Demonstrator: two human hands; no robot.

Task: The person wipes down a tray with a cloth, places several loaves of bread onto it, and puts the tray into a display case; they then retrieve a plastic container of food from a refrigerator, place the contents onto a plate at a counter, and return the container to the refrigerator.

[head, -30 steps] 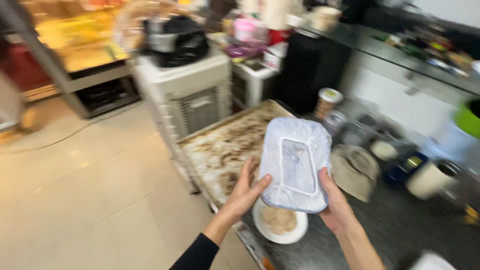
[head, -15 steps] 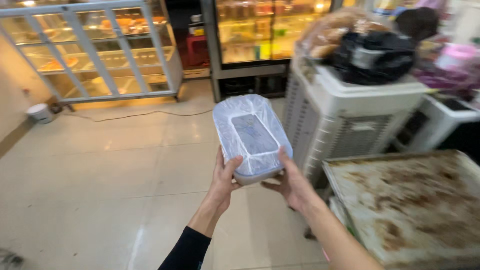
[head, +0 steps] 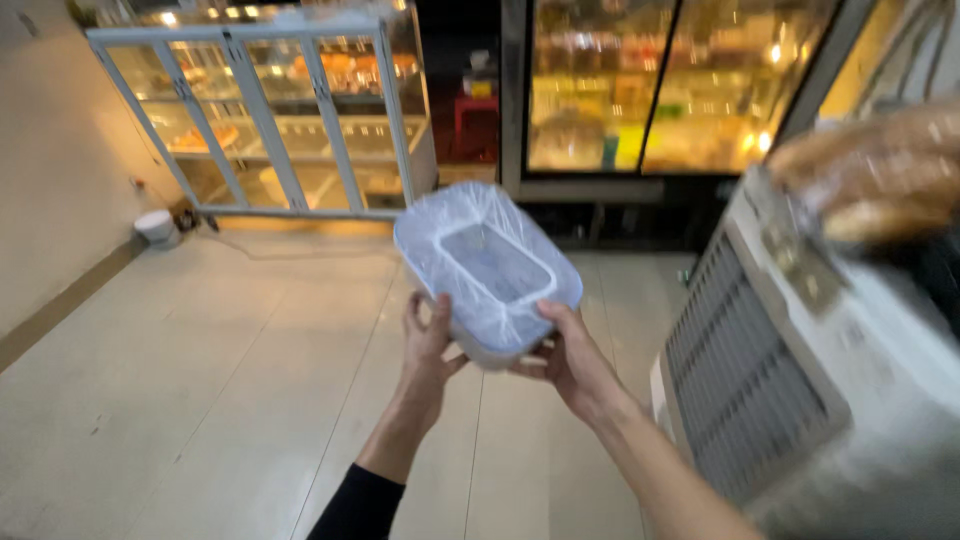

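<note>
Out in front of your chest, your left hand (head: pixel 428 335) and right hand (head: pixel 567 358) clasp the near end of a rectangular plastic-wrapped container (head: pixel 487 266), fingers curled under, thumbs on its rim, arms stretched forward. Close on your right stands a white louvred cooler (head: pixel 760 370); tiled floor (head: pixel 200 380) lies open ahead and leftward.

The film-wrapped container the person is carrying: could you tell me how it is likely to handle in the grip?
The container looks like a rigid rectangular tub, so it probably keeps its shape. The stretched film over it may be slippery and tear easily. The left hand and right hand both support it from below, which hints at some weight, though that is uncertain.
</note>
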